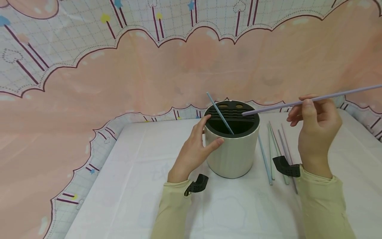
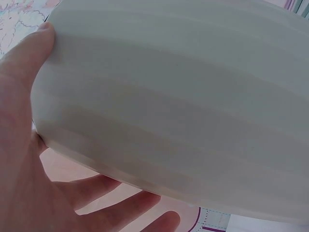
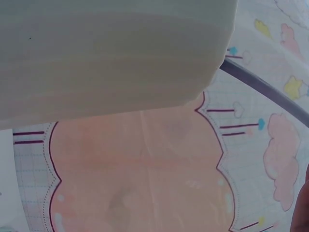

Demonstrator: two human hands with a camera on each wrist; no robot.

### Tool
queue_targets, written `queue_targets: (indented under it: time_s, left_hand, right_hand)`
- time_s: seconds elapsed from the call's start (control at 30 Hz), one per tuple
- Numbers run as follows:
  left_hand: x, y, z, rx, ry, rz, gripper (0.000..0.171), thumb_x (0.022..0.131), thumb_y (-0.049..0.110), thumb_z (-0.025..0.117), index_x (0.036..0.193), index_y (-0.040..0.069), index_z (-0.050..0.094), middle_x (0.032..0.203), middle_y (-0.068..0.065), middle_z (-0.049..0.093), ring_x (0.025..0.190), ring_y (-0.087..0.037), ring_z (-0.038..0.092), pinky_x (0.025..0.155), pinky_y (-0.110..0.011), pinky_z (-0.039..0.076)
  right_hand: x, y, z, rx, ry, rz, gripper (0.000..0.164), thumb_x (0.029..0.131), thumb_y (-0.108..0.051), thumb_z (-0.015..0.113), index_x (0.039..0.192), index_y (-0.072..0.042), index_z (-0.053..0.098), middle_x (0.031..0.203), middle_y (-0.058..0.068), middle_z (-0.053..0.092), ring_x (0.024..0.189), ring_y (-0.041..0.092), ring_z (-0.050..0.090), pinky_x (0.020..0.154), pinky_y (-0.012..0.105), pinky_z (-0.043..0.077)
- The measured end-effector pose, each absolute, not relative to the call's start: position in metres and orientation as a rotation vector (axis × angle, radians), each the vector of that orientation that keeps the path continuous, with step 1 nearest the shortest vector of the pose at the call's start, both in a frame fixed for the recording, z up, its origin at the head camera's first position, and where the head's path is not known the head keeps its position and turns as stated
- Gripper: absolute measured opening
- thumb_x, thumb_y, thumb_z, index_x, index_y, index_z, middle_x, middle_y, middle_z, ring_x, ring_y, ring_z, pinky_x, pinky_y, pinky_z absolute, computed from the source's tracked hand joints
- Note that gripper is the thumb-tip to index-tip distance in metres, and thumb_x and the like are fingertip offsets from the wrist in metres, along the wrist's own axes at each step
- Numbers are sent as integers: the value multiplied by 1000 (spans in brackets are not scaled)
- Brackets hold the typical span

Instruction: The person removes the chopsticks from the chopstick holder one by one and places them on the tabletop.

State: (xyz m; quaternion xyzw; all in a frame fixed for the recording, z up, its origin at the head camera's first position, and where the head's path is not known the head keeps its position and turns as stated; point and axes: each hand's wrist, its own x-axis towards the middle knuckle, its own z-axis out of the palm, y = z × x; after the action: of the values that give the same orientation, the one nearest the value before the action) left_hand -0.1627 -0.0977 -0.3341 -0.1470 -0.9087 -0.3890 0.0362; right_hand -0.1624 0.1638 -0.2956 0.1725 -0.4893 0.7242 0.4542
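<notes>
A white cylindrical holder (image 1: pixel 231 156) with a dark slotted top stands upright on the table. My left hand (image 1: pixel 194 151) grips its left side, thumb in front and fingers around the rim. Its pale wall (image 2: pixel 169 96) fills most of the left wrist view. One blue straw (image 1: pixel 219 111) leans up out of the wide front opening. Between thumb and fingers, my right hand (image 1: pixel 320 127) pinches a lilac straw (image 1: pixel 277 107), whose left end hovers over the right side of the dark top. In the right wrist view, the lilac straw (image 3: pixel 265 89) slants beside the holder's edge.
Several loose straws (image 1: pixel 274 149) in blue, green, pink and purple lie right of the holder, near my right wrist. A white cloth (image 1: pixel 134 186) covers the table. Behind it rises a pink patterned backdrop (image 1: pixel 149 76).
</notes>
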Motion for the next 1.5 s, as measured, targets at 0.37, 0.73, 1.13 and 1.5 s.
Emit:
queue_targets:
  time_s: [0.37,0.73,1.13,1.5]
  left_hand:
    - [-165,-98,-336,-460,-2779,-1200,76,72,73,46,134,54,6,138,11,24,116,-15,40,80,-46,43]
    - [-166,-98,-335,-460,-2777,-1202,76,72,73,45,134,53,6,138,12,24,115,-14,40,80,-46,43]
    - [-169,-98,-334,-485,-2775,-1206,75,73,71,46,134,54,6,139,12,24,115,-11,39,80,-44,43]
    - [-172,-101,-336,-515,-2763,-1208,75,73,71,48,134,54,8,138,14,24,115,-10,40,83,-43,42]
  right_hand:
    - [-162,160,-295,451,-1229,1771,18,84,-2,53,87,16,56,54,16,54,42,18,49,43,22,41]
    - [-164,148,-301,479,-1421,1687,19,85,-2,52,90,16,55,58,12,55,46,16,48,46,20,40]
    - [-167,148,-301,478,-1456,1655,19,85,-2,52,90,16,56,58,12,55,46,15,48,46,19,40]
    - [-156,127,-298,529,-1710,1511,16,87,-2,50,94,11,57,64,8,55,51,12,49,50,17,42]
